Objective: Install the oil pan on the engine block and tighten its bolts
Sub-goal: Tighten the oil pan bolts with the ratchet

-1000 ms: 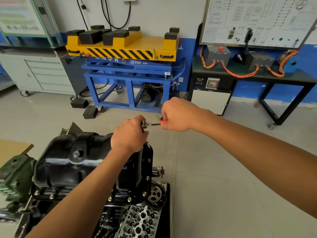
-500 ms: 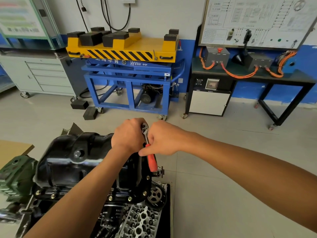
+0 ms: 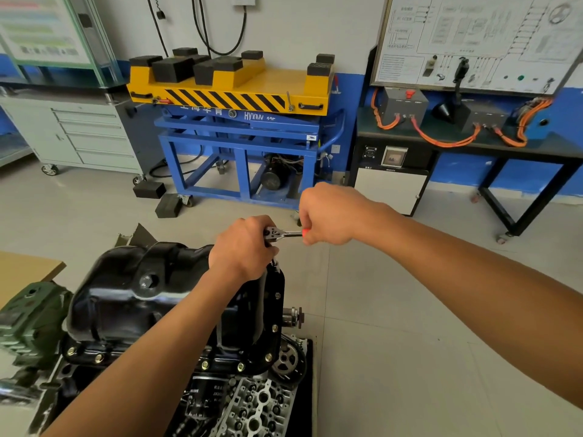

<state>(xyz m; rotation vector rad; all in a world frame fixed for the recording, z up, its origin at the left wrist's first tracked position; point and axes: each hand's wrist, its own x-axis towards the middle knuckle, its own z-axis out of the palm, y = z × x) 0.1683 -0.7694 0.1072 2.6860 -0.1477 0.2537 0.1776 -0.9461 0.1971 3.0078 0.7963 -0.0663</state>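
Observation:
A glossy black oil pan [image 3: 132, 298] sits on the upturned engine block [image 3: 220, 370], with several bolts along its flange. My left hand [image 3: 243, 247] curls round the head of a ratchet wrench [image 3: 282, 232] and its extension over the pan's far right corner. My right hand [image 3: 331, 212] grips the ratchet's red handle, which points right and slightly away from me. The socket end is hidden behind my left hand.
A cylinder head [image 3: 255, 408] lies at the bottom. A green casting [image 3: 28, 320] sits left of the pan. A timing sprocket [image 3: 288, 362] sticks out right of the block. On the floor behind stand a blue and yellow lift cart [image 3: 239, 121], a grey drawer cabinet [image 3: 79, 134] and a black bench [image 3: 504, 146].
My right hand swung the ratchet handle from pointing toward me back out to the right. My left hand stayed on the ratchet head.

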